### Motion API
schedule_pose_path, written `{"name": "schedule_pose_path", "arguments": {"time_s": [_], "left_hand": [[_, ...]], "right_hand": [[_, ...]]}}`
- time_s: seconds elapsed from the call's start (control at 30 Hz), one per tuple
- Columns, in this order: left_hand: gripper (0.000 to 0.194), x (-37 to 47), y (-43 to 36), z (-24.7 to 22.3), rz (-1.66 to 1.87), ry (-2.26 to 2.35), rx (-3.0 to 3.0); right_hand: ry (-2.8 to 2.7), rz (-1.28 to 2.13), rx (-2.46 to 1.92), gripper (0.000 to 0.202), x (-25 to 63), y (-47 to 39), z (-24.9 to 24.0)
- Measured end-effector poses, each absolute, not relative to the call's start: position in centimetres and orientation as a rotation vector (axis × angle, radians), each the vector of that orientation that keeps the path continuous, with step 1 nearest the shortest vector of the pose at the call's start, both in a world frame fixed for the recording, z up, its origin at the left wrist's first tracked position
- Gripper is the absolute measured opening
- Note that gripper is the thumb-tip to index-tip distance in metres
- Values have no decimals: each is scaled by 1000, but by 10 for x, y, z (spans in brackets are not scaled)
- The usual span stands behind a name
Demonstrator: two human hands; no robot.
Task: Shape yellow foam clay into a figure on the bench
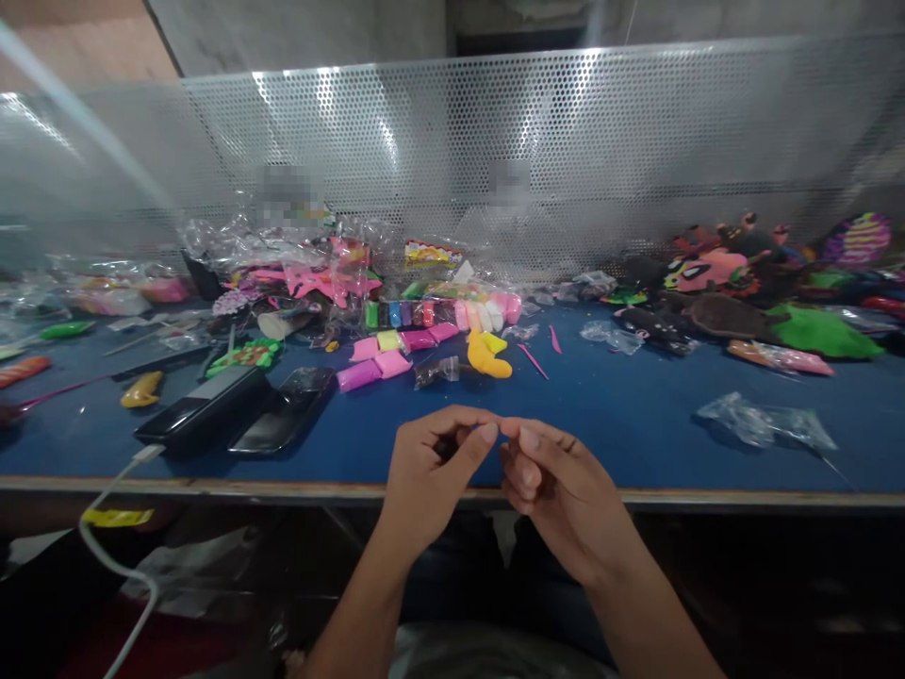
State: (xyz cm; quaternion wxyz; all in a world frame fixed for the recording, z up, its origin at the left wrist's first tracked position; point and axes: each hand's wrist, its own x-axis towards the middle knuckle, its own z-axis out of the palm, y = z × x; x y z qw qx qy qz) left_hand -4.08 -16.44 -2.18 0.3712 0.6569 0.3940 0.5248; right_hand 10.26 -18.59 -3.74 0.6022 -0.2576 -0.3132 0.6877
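Observation:
My left hand (435, 471) and my right hand (555, 486) meet at the fingertips over the front edge of the blue table (339, 429). Both are closed in a pinch. Something dark shows inside the curled fingers of my left hand, too hidden to name. Whatever my right fingertips pinch is too small to make out. Beyond the hands lies a curved yellow-orange clay piece (487, 356). Pink and purple clay packs (374, 368) are left of it, with a small dark packet (436, 372) between. A thin pink tool (533, 361) rests to its right.
A black power bank (205, 405) with a white cable (117, 566) and a black phone (287, 410) lie at left. Crumpled clear plastic (764, 422) is at right. Bagged clay and colourful figures line the back, before a perforated metal screen (424, 123).

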Motion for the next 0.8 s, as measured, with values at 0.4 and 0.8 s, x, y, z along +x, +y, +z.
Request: {"name": "schedule_pose_path", "arguments": {"time_s": [0.4,0.8], "left_hand": [[23,-46,-168,-19,1338,1075,1835],[18,-47,-166,-16,1351,1079,1879]], "right_hand": [[-898,1398,-748,19,107,-187,-32],[-1013,1364,-793,22,111,-186,-38]]}}
